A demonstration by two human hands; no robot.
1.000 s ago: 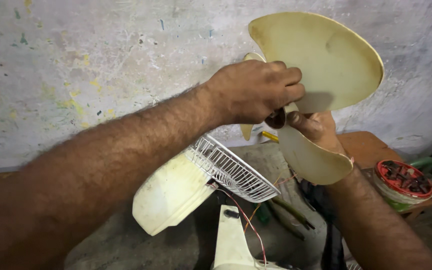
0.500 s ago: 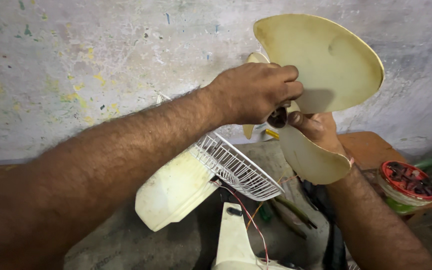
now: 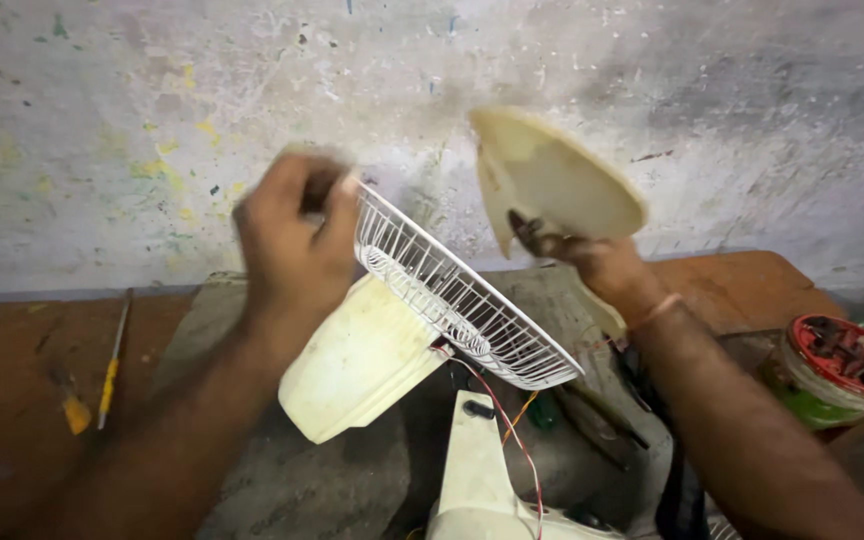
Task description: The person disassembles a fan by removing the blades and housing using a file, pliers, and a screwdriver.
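The fan blade (image 3: 562,185) looked like yellowed cream plastic, matt and dusty. The rear guard (image 3: 462,300) was thin white-coated metal wire, slightly glossy. The motor housing (image 3: 357,365) and the fan stand (image 3: 477,470) appeared as smooth, dull cream plastic, with red and orange insulated wires (image 3: 507,420) beside them. The wall (image 3: 152,120) was rough, stained plaster flecked with paint. The bench (image 3: 732,285) looked like worn brownish wood. The screwdriver (image 3: 112,365) had a yellow plastic handle and a metal shaft.

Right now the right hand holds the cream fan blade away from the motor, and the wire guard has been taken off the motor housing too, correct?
Not quite. In the head view the wire guard is on the motor housing. The right hand does hold the fan blade away from it.
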